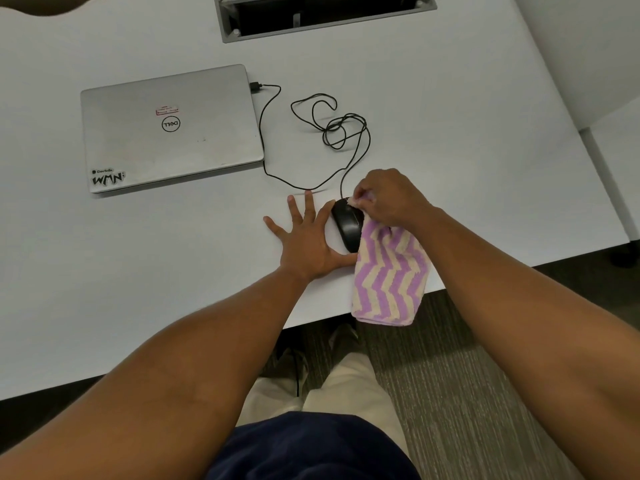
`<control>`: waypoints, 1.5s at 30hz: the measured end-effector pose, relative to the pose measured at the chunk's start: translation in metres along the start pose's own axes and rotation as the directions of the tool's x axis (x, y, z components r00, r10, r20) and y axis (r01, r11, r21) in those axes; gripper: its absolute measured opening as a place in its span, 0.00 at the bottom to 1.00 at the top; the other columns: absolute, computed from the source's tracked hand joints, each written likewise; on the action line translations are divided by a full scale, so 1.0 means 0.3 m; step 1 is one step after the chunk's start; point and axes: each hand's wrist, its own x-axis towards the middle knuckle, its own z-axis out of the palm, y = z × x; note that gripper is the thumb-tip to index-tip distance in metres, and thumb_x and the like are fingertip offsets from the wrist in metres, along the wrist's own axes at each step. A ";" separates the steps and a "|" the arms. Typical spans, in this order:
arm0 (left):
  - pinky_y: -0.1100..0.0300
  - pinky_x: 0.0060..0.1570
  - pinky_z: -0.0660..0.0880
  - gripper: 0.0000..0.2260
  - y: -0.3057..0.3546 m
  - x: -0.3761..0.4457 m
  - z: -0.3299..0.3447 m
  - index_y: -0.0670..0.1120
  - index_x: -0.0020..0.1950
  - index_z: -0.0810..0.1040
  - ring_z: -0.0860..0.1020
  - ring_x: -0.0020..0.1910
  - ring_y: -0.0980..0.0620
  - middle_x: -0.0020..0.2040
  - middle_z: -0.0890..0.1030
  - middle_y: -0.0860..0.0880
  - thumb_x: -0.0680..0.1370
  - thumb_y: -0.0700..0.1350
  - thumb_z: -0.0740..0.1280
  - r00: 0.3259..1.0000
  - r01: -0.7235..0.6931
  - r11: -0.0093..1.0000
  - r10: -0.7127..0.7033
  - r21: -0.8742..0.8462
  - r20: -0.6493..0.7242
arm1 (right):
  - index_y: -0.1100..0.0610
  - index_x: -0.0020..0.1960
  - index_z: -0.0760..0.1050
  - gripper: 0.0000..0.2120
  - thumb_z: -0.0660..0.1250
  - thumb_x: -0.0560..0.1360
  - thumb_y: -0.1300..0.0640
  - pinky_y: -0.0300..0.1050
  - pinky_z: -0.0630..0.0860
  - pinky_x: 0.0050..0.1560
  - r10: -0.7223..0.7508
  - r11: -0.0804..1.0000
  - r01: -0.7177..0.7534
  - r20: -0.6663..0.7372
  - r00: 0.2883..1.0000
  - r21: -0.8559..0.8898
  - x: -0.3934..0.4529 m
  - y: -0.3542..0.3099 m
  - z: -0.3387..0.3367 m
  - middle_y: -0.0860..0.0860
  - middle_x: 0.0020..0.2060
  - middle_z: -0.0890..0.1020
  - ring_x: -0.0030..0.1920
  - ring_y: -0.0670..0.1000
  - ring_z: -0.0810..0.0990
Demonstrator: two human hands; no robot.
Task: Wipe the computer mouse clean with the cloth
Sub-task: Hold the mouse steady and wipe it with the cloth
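From the head camera, the computer mouse (347, 225) is showing as a smooth, glossy black oval, lying near the front edge of the pale, matte worktop (450, 140). The right hand (389, 199) is pinching a corner of the cloth (389, 282) with curled fingers and pressing it against the mouse's far right side. The cloth is looking soft and terry-like, striped in lilac and cream zigzags, and its lower end is hanging over the worktop edge. The left hand (304, 237) is lying flat with straight, spread fingers, its thumb and forefinger bracing the mouse's left side. A thin black cable (325, 133) is looping from the mouse to a closed, brushed-silver laptop (169, 129).
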 end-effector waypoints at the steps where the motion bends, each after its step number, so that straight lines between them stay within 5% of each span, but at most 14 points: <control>1: 0.22 0.66 0.34 0.59 -0.001 0.001 0.001 0.60 0.81 0.47 0.34 0.80 0.40 0.83 0.40 0.47 0.55 0.87 0.49 1.000 0.001 1.000 -0.001 0.001 -0.001 | 0.56 0.57 0.82 0.11 0.68 0.76 0.54 0.48 0.75 0.56 0.014 1.000 -0.014 0.002 1.000 -0.003 -0.006 0.008 0.002 0.54 0.52 0.81 0.54 0.54 0.78; 14: 0.22 0.66 0.33 0.57 0.000 0.001 -0.003 0.60 0.82 0.47 0.33 0.79 0.40 0.83 0.39 0.47 0.59 0.84 0.57 1.000 0.004 1.000 -0.004 0.005 0.022 | 0.53 0.53 0.83 0.08 0.68 0.76 0.59 0.47 0.76 0.54 -0.132 0.991 0.124 0.172 0.976 0.057 0.001 -0.022 0.022 0.49 0.49 0.76 0.51 0.51 0.77; 20: 0.21 0.66 0.35 0.56 0.000 0.000 -0.002 0.59 0.82 0.47 0.33 0.79 0.40 0.83 0.39 0.47 0.60 0.84 0.58 1.000 -0.002 1.000 0.001 0.005 0.024 | 0.56 0.52 0.81 0.13 0.73 0.71 0.50 0.46 0.77 0.50 -0.038 0.982 0.039 -0.011 0.999 0.183 0.014 -0.014 0.015 0.50 0.47 0.83 0.48 0.50 0.79; 27: 0.21 0.66 0.35 0.57 0.000 0.002 -0.005 0.58 0.82 0.47 0.33 0.79 0.40 0.83 0.39 0.47 0.60 0.83 0.58 1.000 0.000 1.000 0.000 0.007 0.027 | 0.54 0.57 0.79 0.15 0.62 0.78 0.45 0.49 0.75 0.52 -0.011 0.999 0.013 0.043 0.999 -0.033 0.015 -0.019 0.047 0.53 0.52 0.76 0.50 0.53 0.76; 37: 0.22 0.66 0.35 0.55 -0.001 0.007 -0.002 0.59 0.82 0.47 0.34 0.79 0.39 0.83 0.39 0.47 0.62 0.82 0.60 0.999 0.007 1.000 -0.007 0.024 0.034 | 0.57 0.55 0.81 0.10 0.65 0.76 0.56 0.45 0.73 0.45 0.068 0.992 -0.064 0.037 0.997 -0.104 0.064 -0.019 0.054 0.56 0.48 0.78 0.48 0.56 0.78; 45: 0.21 0.66 0.35 0.55 -0.002 0.006 0.000 0.59 0.82 0.48 0.34 0.79 0.39 0.83 0.40 0.46 0.61 0.82 0.60 1.000 0.004 1.000 -0.004 0.019 0.031 | 0.56 0.55 0.82 0.11 0.65 0.78 0.52 0.44 0.70 0.47 -0.017 0.996 0.028 0.128 0.992 -0.084 0.066 -0.034 0.037 0.54 0.48 0.77 0.50 0.55 0.77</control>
